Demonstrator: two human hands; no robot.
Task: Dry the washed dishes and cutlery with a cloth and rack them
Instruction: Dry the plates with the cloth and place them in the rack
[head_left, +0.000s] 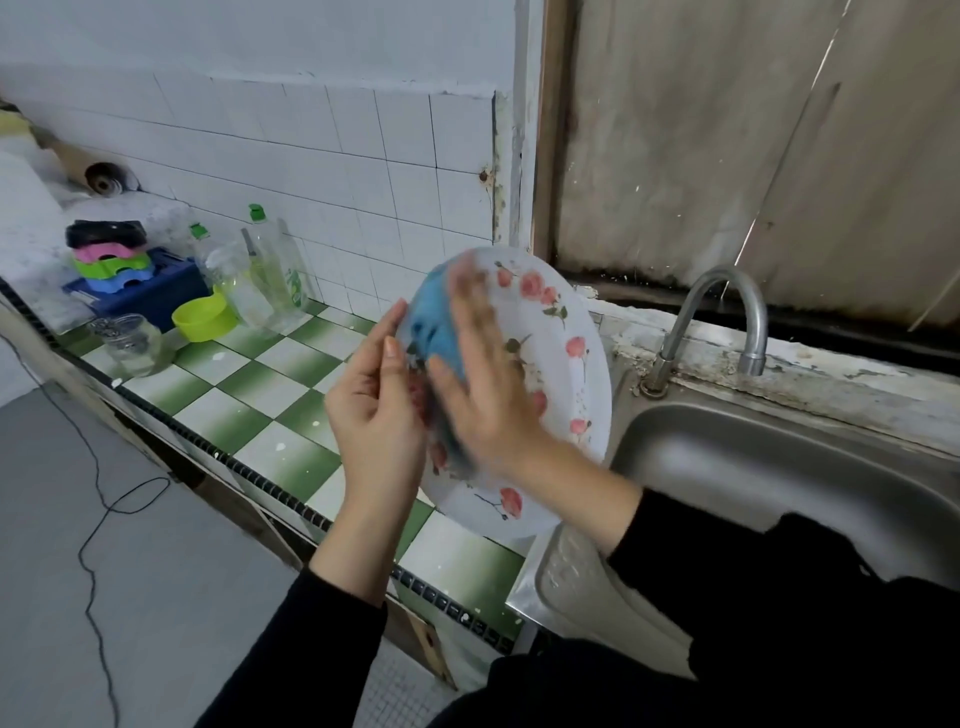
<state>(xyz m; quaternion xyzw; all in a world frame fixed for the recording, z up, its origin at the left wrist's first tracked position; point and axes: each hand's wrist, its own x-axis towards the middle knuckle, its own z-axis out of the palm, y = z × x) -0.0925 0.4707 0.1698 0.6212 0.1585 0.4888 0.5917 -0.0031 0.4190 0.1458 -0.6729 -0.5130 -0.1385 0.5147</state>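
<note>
A white plate with pink rose prints (563, 374) is held tilted above the green checkered counter, just left of the sink. My left hand (376, 405) grips the plate's left rim, thumb on its face. My right hand (480, 374) lies with straight fingers on a blue cloth (439, 325) and presses it against the plate's face. The hand is blurred by motion. Much of the cloth is hidden under the palm.
A steel sink (769, 467) with a curved tap (727, 317) lies to the right. On the counter's far left stand a glass jar (130, 343), a lime green bowl (202, 314), clear bottles (270, 270) and a blue crate (150, 288) stacked with coloured plastic items. A black cable (93, 519) runs across the floor.
</note>
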